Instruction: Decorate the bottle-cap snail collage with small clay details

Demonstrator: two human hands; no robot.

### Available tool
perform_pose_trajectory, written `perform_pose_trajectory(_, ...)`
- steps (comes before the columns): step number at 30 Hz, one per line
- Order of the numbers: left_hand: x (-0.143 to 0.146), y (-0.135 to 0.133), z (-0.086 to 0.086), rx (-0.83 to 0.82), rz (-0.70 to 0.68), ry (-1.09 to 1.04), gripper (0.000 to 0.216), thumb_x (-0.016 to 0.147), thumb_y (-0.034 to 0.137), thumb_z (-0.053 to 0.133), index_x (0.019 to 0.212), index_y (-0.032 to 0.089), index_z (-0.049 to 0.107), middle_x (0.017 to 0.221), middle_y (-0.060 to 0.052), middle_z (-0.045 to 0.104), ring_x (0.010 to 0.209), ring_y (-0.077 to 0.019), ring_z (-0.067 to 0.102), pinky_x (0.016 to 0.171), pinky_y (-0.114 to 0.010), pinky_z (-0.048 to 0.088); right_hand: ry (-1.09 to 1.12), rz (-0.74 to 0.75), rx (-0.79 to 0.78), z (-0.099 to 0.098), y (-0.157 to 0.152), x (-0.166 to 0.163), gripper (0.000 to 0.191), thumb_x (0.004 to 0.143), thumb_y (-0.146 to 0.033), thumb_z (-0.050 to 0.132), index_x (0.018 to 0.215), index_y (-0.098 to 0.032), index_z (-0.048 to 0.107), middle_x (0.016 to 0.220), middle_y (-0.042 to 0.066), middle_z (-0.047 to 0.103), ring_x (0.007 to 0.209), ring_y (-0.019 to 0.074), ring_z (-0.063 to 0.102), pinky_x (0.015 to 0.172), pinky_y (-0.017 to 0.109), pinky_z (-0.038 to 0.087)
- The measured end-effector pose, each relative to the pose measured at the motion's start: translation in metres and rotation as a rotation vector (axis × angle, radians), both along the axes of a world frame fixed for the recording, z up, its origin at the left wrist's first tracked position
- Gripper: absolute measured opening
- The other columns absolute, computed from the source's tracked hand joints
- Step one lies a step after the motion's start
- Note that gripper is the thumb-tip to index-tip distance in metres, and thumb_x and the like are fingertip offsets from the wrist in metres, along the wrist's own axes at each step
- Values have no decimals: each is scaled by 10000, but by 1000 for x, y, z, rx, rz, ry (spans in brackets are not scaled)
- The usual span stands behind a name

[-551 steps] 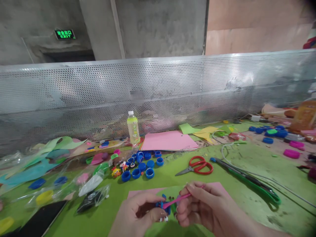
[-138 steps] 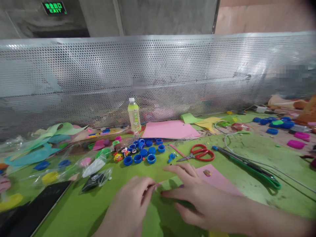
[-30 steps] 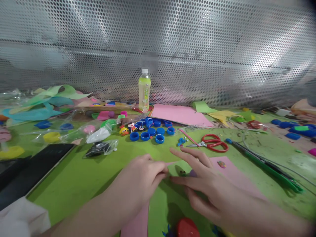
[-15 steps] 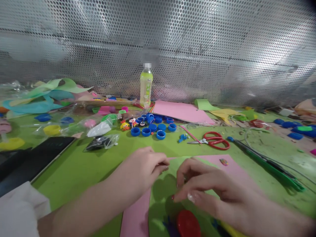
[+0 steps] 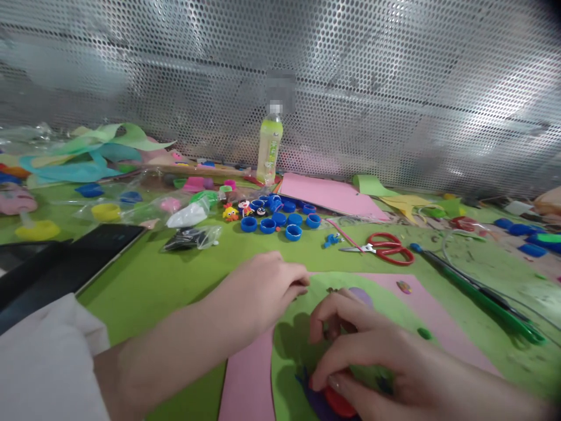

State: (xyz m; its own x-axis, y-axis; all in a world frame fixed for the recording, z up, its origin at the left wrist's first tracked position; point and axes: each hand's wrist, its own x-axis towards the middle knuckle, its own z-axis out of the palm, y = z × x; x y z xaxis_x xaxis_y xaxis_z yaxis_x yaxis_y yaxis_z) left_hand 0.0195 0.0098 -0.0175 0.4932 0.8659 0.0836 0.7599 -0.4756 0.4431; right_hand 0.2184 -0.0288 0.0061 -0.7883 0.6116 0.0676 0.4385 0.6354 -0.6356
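The left hand (image 5: 267, 289), fingers curled at the edge of the rounded light-green paper sheet (image 5: 388, 298) over the flat pink paper sheet (image 5: 248, 380), probably steadies it, while the right hand's (image 5: 368, 339) bent fingers touch the round, glossy red piece (image 5: 338, 403) on the green; whether either hand grips, I cannot tell.

Your red round piece (image 5: 339, 403) is low in view, partly hidden; a dark purple piece (image 5: 314, 402) shows at its edge, can't tell if stacked. Both over your curved-edge green sheet (image 5: 385, 292), which lies flat on your larger pink sheet (image 5: 248, 380).
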Motion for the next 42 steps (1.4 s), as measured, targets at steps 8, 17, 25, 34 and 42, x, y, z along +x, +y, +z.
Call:
perform_pose_trajectory(8,0,0,1,13,-12,9,260,932,211,480,949,240,737,902,-54,693,853,-237,656,739,-337,488,-6,15,-18,2,0,-1,224,806,-47,613,846,-213,759,1039,29,610,996,114,621,881,157,494)
perform_pose_trajectory(17,-1,-1,0,-1,-12,22,265,935,204,470,962,244,731,905,-52,675,853,-232,649,751,-345,482,-31,26,12,2,-1,1,225,820,-60,613,855,-225,761,1047,39,616,981,127,624,839,174,522)
perform_pose_trajectory(25,2,0,4,-30,-18,36,266,933,193,460,945,215,725,896,-69,649,851,-247,648,755,-377,492,-17,84,155,-3,0,3,244,841,-71,572,875,-219,763,1119,66,633,997,151,613,899,237,508)
perform_pose_trajectory(34,0,-2,2,-11,-31,44,270,945,203,454,954,237,721,856,-46,641,829,-220,637,755,-341,492,112,83,270,-1,-3,7,216,835,-67,562,868,-220,712,1014,57,655,903,146,629,803,223,533)
perform_pose_trajectory(42,-2,-4,4,-38,-7,52,269,959,195,456,964,234,722,889,-62,645,869,-247,643,770,-374,492,31,-328,675,-1,45,39,150,928,-193,513,1018,-199,632,967,74,670,966,220,612,808,354,529)
